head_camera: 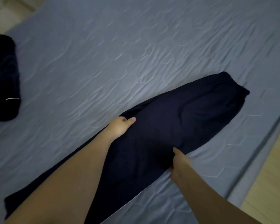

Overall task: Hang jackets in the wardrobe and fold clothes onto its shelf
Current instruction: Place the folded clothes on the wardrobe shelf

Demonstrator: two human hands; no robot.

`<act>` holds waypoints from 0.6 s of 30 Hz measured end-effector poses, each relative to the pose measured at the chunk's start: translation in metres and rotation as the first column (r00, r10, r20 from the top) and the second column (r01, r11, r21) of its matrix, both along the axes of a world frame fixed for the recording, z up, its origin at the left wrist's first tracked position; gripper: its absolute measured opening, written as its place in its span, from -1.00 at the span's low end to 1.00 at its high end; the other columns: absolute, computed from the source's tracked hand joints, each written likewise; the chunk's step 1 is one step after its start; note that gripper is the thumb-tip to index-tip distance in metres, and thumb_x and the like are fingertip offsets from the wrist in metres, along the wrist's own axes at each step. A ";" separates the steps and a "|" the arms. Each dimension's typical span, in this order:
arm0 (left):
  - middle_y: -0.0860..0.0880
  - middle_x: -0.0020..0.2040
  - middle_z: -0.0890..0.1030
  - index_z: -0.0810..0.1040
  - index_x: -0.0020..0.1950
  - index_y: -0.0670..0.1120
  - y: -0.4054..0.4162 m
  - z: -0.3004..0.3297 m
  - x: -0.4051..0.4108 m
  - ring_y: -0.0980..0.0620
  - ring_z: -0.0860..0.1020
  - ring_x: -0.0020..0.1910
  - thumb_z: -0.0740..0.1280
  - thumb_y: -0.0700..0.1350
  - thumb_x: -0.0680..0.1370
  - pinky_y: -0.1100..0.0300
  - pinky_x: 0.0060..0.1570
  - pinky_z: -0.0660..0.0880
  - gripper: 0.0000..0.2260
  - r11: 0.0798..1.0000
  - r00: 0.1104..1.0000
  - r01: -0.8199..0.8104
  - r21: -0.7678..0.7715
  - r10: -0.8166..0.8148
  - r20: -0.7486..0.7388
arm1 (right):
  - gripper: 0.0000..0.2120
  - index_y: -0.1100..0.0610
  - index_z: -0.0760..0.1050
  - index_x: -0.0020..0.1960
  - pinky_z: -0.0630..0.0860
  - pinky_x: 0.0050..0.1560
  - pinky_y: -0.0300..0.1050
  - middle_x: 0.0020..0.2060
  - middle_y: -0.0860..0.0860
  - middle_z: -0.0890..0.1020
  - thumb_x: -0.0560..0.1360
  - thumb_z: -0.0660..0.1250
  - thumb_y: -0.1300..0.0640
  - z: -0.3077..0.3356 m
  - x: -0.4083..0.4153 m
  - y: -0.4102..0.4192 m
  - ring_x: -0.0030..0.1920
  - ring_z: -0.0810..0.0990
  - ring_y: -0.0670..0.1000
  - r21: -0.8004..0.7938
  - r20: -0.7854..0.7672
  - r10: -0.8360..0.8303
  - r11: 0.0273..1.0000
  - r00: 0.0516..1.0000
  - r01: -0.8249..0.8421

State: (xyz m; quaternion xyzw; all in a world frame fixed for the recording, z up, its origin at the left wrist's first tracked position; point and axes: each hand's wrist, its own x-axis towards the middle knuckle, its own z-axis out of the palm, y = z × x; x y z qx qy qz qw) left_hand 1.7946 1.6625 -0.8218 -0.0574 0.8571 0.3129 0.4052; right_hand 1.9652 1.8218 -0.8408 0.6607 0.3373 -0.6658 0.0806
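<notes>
Dark trousers (176, 126) are lying lengthwise on the bed (103, 54); the left hand (120, 126) is pinching one edge, the right hand (179, 164) is gripping the opposite edge.

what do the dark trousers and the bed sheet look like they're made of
Dark trousers: apparently soft matte navy fabric, maybe cotton knit; no sheen, and they crease limply where both hands grip them. Bed sheet: thin grey-blue woven cloth, slightly smooth; fine sharp wrinkles catch light.

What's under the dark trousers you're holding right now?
The dark trousers lie flat on the grey-blue bed sheet. The left hand and right hand grip their edges. Anything beneath the cloth is hidden.
</notes>
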 end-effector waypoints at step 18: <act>-0.03 -0.01 0.70 0.63 0.11 -0.01 0.039 -0.003 -0.047 -0.07 0.67 -0.09 0.17 0.15 0.57 0.09 -0.06 0.57 -0.65 0.987 0.973 -0.009 0.161 -0.029 0.229 | -0.86 0.14 0.49 0.02 0.56 -0.23 -0.15 -0.09 0.05 0.67 0.51 0.40 0.14 -0.029 0.000 -0.021 -0.09 0.67 0.05 -0.014 -0.217 -0.099 0.995 0.971 0.099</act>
